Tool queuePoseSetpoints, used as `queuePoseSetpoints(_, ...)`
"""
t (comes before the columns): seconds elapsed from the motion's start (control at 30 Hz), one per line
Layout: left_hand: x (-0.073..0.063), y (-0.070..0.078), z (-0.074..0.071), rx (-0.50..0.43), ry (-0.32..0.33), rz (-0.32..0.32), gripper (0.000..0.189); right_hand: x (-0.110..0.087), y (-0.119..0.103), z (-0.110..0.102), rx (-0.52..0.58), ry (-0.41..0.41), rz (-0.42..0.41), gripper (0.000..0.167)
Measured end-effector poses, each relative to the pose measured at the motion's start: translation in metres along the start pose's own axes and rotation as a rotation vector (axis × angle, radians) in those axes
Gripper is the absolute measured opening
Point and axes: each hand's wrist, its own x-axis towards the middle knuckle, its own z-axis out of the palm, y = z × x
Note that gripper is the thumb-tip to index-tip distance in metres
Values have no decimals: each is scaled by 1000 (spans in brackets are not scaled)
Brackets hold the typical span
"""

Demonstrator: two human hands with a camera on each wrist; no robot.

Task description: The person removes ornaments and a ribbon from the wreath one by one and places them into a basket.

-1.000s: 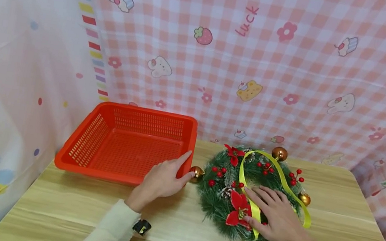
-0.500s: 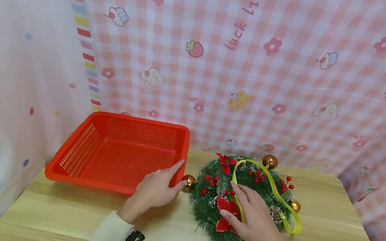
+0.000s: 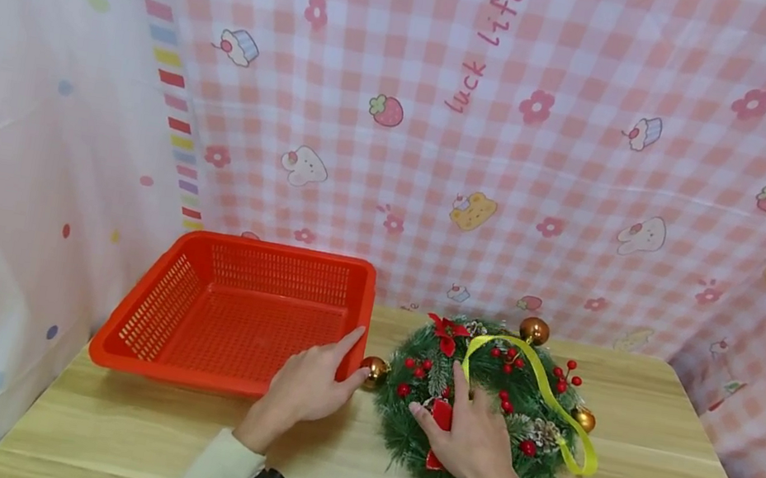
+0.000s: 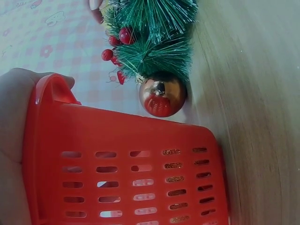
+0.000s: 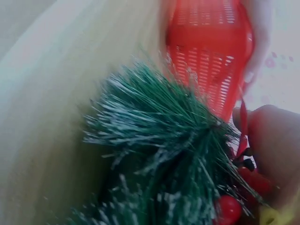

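My left hand [image 3: 308, 382] rests on the right front corner of a red plastic basket [image 3: 280, 269], index finger along the rim and thumb outside it. Beside the basket lies a green Christmas wreath [image 3: 397, 433] with red berries [image 3: 510, 359], pinecones [image 3: 545, 434] and a yellow ribbon [image 3: 545, 377] looped across it. My right hand [image 3: 474, 442] lies over the wreath's near left part, index finger and thumb spread. It partly covers a red fabric flower [image 3: 442, 417] and the ribbon's left strand. In the right wrist view, the wreath's needles [image 5: 154, 117] fill the middle.
A shiny copper bauble [image 3: 374, 371] sits between basket and wreath. Another bauble [image 3: 535, 331] is at the wreath's back, and a gold one [image 3: 583, 419] at its right. Behind the wooden table [image 3: 651, 449] hangs a pink checked cloth [image 3: 440, 164].
My right hand has moved left across the wreath onto the front red flower, uncovering a pinecone and berries at right. My left hand stays on the basket. The head view has shifted upward.
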Motion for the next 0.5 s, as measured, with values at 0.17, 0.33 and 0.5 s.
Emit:
queuePoseSetpoints(0.17,0,1,0,8,-6,-4,67,1,-2,5,-99,-45,4,103)
queuePoseSetpoints(0.33,0,0,-1,23,0,-17,67,-1,-2,9,-167,-85,-21,100)
queuePoseSetpoints(0.5,-1,1,-1,29,-2,-20,67,-2,1,12,-167,-67,-30,98)
